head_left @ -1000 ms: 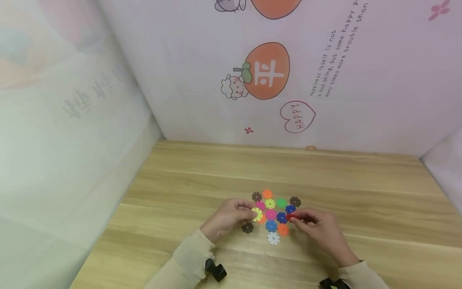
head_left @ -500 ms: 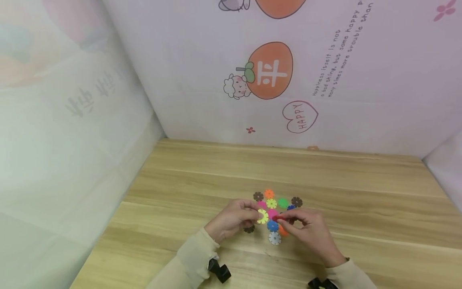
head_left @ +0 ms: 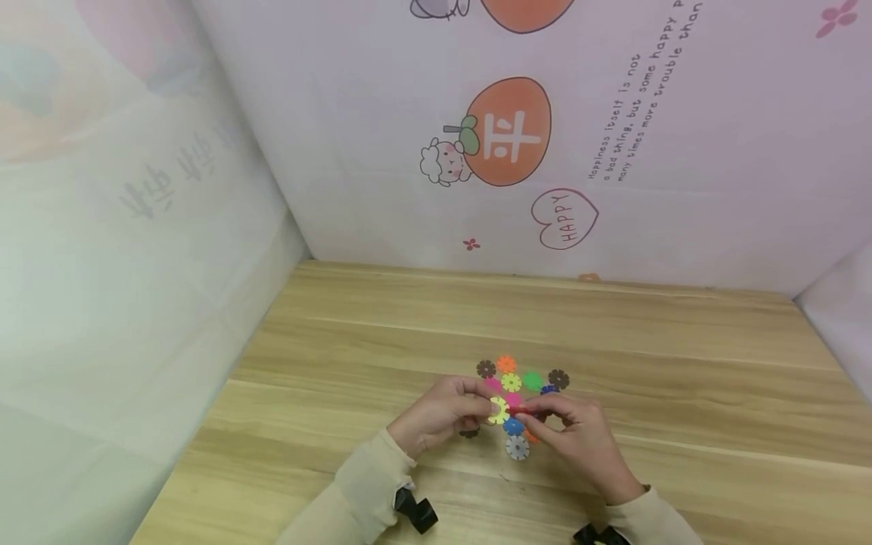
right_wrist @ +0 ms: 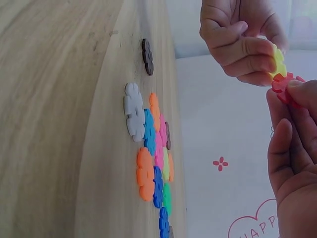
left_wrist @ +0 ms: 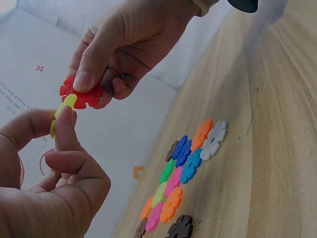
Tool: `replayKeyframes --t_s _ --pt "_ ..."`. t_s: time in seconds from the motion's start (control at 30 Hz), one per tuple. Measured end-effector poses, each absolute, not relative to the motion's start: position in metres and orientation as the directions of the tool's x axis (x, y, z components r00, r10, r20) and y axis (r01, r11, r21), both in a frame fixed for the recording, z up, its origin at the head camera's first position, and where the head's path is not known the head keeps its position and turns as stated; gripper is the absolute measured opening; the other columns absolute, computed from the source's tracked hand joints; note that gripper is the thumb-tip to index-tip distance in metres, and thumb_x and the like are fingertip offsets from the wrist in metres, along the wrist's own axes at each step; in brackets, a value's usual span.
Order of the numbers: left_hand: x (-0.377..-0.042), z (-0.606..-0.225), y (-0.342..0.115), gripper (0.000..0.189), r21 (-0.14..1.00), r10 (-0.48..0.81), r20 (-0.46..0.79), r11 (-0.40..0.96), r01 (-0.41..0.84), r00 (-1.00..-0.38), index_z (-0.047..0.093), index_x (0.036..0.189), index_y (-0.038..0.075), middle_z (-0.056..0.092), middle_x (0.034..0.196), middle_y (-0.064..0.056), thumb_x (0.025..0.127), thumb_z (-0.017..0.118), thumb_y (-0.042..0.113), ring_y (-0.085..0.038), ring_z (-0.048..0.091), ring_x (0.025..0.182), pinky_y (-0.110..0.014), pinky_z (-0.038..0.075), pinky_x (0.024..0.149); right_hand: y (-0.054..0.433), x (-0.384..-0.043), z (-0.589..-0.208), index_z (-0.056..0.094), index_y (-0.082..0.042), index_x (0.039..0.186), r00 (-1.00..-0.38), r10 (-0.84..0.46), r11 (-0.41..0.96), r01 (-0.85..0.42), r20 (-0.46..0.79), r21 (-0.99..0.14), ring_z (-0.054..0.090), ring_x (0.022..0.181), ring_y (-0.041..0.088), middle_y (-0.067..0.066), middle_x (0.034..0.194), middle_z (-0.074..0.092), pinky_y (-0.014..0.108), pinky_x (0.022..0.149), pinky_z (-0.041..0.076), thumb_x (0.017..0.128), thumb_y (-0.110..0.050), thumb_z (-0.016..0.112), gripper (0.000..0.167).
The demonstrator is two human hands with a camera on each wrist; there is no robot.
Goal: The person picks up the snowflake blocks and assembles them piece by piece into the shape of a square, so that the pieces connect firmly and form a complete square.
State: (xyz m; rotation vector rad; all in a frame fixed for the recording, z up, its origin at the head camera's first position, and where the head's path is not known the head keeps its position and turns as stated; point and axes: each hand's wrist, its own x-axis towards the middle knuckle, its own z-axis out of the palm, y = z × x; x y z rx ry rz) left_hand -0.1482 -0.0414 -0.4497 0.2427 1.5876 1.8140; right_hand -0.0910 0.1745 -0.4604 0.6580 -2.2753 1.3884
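My left hand (head_left: 443,412) pinches a yellow notched plastic disc (head_left: 500,411) between thumb and fingers. Opposite it, my right hand (head_left: 579,431) pinches a red notched disc (left_wrist: 79,94). Both wrist views show the two discs meeting edge to edge, crosswise to each other, with the red disc (right_wrist: 287,88) at the yellow disc's (right_wrist: 278,60) notched rim. The hands are raised above the wooden table (head_left: 381,333). Fingertips cover part of each disc.
Several more notched discs lie flat in a cluster under the hands, among them a white disc (head_left: 518,448), a light blue disc (left_wrist: 191,166), an orange disc (right_wrist: 145,173) and a green disc (head_left: 533,380). A printed cloth wall (head_left: 381,189) stands behind the table.
My right hand has moved left with the red disc until it meets the yellow one. My left hand has shifted slightly right, still holding the yellow disc.
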Motion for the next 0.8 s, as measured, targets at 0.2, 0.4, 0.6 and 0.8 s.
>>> replayKeyframes --t_s 0.2,0.4,0.6,0.8 --pt "-0.1482 -0.4488 -0.0411 0.007 0.920 0.620 -0.304 -0.006 -0.392 -0.723 0.067 0.092 0.007 0.063 0.073 0.005 0.087 0.065 0.002 -0.006 0.053 0.063 -0.019 0.044 0.061 0.1721 -0.0900 -0.4629 0.076 -0.013 0.090 -0.807 -0.176 0.371 -0.584 0.563 -0.722 0.067 0.074 0.002 0.005 0.085 0.076 0.014 0.060 0.050 0.073 0.012 0.078 0.031" --pt "-0.1482 -0.4489 -0.0403 0.009 0.907 0.629 -0.305 -0.036 -0.419 -0.715 0.067 0.092 0.006 0.065 0.075 0.004 0.088 0.063 -0.001 -0.006 0.054 0.063 -0.018 0.044 0.059 0.1710 -0.0892 -0.4631 0.076 -0.010 0.090 -0.813 -0.169 0.339 -0.578 0.557 -0.742 0.067 0.077 0.003 0.008 0.085 0.075 0.015 0.062 0.052 0.074 0.014 0.076 0.029" --pt "-0.1495 -0.4515 -0.0420 0.018 0.925 0.612 -0.311 0.018 -0.380 -0.728 0.065 0.105 -0.007 0.066 0.076 0.005 0.089 0.065 0.001 -0.008 0.057 0.067 -0.020 0.048 0.063 0.1692 -0.0895 -0.4597 0.076 -0.015 0.091 -0.831 -0.179 0.422 -0.549 0.527 -0.721 0.065 0.076 0.002 0.004 0.090 0.076 0.015 0.059 0.050 0.076 0.006 0.079 0.025" --pt "-0.1516 -0.4535 -0.0488 0.025 0.924 0.603 -0.315 0.018 -0.383 -0.733 0.063 0.111 -0.011 0.066 0.079 0.004 0.089 0.065 0.002 -0.008 0.057 0.068 -0.022 0.049 0.065 0.1712 -0.0890 -0.4627 0.074 -0.014 0.096 -0.848 -0.224 0.455 -0.527 0.480 -0.718 0.065 0.078 0.003 0.000 0.094 0.075 0.022 0.061 0.054 0.078 0.002 0.080 0.025"
